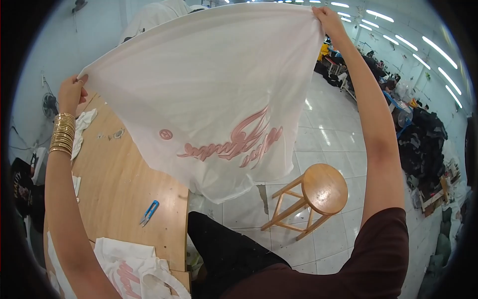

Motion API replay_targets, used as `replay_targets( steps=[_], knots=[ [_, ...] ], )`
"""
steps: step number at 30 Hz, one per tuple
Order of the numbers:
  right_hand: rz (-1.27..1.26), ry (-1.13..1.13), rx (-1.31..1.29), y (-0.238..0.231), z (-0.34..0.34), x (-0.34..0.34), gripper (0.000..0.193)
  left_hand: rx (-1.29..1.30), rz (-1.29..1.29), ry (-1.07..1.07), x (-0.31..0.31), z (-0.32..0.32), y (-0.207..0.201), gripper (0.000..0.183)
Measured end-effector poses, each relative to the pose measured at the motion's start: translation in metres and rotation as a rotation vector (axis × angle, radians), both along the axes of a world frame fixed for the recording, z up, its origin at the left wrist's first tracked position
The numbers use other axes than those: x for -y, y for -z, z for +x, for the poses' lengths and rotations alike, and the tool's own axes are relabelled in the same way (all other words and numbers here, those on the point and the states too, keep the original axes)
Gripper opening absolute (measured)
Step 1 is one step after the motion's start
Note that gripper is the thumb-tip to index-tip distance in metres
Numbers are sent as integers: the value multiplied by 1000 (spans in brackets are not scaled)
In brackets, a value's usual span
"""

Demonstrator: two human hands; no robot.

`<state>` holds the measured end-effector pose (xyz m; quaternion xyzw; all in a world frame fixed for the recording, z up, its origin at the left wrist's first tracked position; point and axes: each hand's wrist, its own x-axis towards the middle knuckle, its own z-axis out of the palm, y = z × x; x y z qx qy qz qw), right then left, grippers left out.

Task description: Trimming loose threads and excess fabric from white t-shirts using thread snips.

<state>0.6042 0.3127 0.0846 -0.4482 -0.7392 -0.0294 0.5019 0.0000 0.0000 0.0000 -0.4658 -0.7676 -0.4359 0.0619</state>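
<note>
A white fabric piece (209,74) with pink script embroidery and a small round pink emblem hangs stretched between my two hands. My left hand (73,93), with a stack of gold bangles on the wrist, pinches its left corner above the table. Raised at the upper right, my right hand (328,26) grips the other top corner. The lower edge of the cloth droops past the table's edge. On the table below lies a blue-handled thread snipper (149,213), touched by neither hand. Another white piece with pink embroidery (132,266) rests near my left forearm.
The wooden table (104,184) fills the left side, with white scraps (84,130) along its far-left edge. A round wooden stool (324,189) stands on the tiled floor to the right. Dark garment piles (425,144) line the far right. A fan (50,104) is at the left wall.
</note>
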Motion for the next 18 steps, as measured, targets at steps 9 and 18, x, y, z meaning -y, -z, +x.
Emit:
replay_targets(
  steps=[9, 18],
  knots=[
    [203, 74, 49, 4, -57, 46, 45, 372, 138, 21, 35, 20, 17, 27],
    [230, -88, -6, 2, -53, 75, 46, 543, 247, 99, 48, 45, 25, 23]
  ],
)
